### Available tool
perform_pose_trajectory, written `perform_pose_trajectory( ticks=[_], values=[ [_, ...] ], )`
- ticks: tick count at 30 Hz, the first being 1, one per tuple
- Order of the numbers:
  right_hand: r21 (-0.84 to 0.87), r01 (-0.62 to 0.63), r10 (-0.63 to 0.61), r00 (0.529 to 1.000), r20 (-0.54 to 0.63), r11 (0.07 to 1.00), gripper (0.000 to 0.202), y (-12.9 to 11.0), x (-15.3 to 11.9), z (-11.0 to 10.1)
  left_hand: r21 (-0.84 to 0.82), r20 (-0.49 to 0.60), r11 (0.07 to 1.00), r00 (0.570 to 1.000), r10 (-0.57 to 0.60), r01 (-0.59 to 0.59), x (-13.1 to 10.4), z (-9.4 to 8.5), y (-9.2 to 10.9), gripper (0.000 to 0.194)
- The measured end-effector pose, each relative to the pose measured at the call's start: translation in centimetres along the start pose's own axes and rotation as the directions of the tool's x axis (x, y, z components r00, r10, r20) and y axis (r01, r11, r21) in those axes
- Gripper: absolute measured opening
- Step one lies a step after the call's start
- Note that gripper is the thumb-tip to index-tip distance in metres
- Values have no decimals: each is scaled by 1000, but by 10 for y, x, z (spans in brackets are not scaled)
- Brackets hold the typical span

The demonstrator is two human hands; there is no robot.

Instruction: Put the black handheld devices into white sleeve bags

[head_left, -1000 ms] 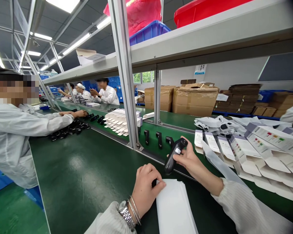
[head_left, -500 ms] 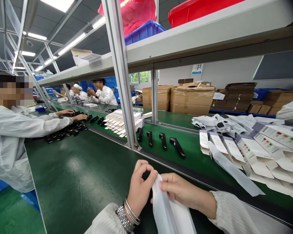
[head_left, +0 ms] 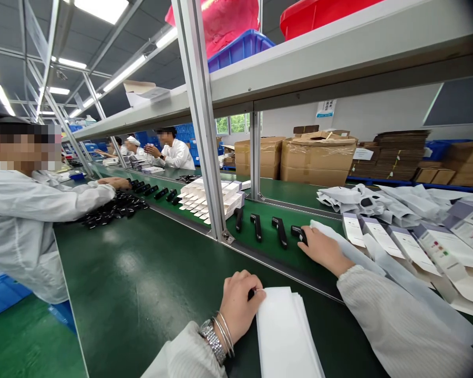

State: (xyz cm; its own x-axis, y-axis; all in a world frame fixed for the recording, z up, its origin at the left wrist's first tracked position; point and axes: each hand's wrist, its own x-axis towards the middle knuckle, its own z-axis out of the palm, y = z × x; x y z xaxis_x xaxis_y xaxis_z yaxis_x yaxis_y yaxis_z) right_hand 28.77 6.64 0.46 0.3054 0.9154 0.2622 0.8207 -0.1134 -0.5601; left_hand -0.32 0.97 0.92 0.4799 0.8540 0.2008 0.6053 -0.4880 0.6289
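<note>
In the head view, the left hand [head_left: 238, 304] is at a stack of flat, white, paper-like sheets [head_left: 287, 336], which lies on the near side of the dark green desk [head_left: 150, 299]; its thumb and forefinger are pinching at the far left corner of this stack. The right hand [head_left: 321, 249] is farther away and more to the right, above the green belt [head_left: 267, 228], and it is grasping a black, bent plastic device [head_left: 298, 232], which its fingers partly hide. This device is the right end of a row; three other black devices [head_left: 279, 232] lie to its left, apart from each other. Just beside the right hand, a long, thin white sleeve [head_left: 349, 248] extends toward the right. Farther right there are rows of open white cardboard boxes [head_left: 408, 249], and behind them lies a heap of crumpled white sleeves [head_left: 374, 205]. On the left side, a co-worker in a white coat [head_left: 31, 210] has an arm stretched over a pile of black devices [head_left: 110, 210].
</note>
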Motion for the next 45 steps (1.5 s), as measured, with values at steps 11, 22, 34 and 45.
perform_pose_trajectory(
  ticks=[11, 22, 34, 45],
  values=[
    [880, -69, -66, 991, 113, 470, 82, -56, -46, -8, -2, -47, 978, 977, 208, -208, -1, -3, 5, 20],
    [881, -202, -218, 923, 318, 428, 41, -89, -101, 8, -108, -168, 966, 962, 216, -236, -14, -8, 26, 12],
    [796, -303, -173, 877, 448, 523, 37, -82, -84, -25, -150, -173, 988, 984, -48, 21, 0, -6, 4, 14],
    [-5, -109, 109, 994, 9, 994, 50, 30, -17, -28, 15, 6, 1000, 1000, 0, 0, 11, 13, 3, 16]
  ],
)
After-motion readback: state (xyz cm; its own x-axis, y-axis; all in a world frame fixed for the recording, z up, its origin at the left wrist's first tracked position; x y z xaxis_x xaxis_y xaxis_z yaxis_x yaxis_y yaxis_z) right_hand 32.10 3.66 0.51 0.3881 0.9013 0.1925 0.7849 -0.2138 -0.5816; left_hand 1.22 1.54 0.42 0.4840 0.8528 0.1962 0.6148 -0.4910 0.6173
